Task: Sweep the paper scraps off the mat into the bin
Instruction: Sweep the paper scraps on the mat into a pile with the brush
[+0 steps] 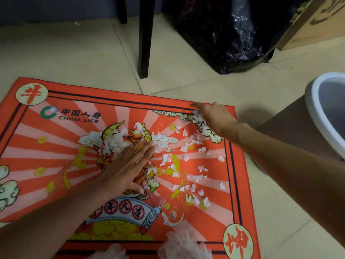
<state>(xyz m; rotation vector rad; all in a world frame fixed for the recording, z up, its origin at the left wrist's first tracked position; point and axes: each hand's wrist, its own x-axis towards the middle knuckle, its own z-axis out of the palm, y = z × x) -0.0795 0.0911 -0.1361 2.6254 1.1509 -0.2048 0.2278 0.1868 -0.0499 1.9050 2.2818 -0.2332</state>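
The left hand [128, 167] lies palm down near the middle of the mat, fingers straight and close together, pointing up and to the right, with the thumb spread toward the near side; its fingertips [147, 145] rest at the edge of a dense heap of white torn paper scraps [119, 139], and it holds nothing. The left forearm runs back toward the lower left corner of the view. The right hand [212, 116] reaches out over the far right corner of the mat, fingers extended and relaxed toward the left, palm facing down and slightly inward, its edge just above or touching a cluster of scraps there; contact cannot be told for certain, and it grips nothing. The right arm stretches in long from the lower right. The scraps are scattered over the right half of the orange-red rectangular printed floor mat [37, 146], thickest by the left fingertips and thinning toward the right border. The mat lies flat on pale beige floor tiles [84, 53]. The round bin with a white rim and grey inside [317, 113] stands on the floor just beyond the mat's right edge, partly cut off by the frame. Farther back stand a dark wooden chair leg [145, 43] and a crumpled black plastic bag [229, 34].
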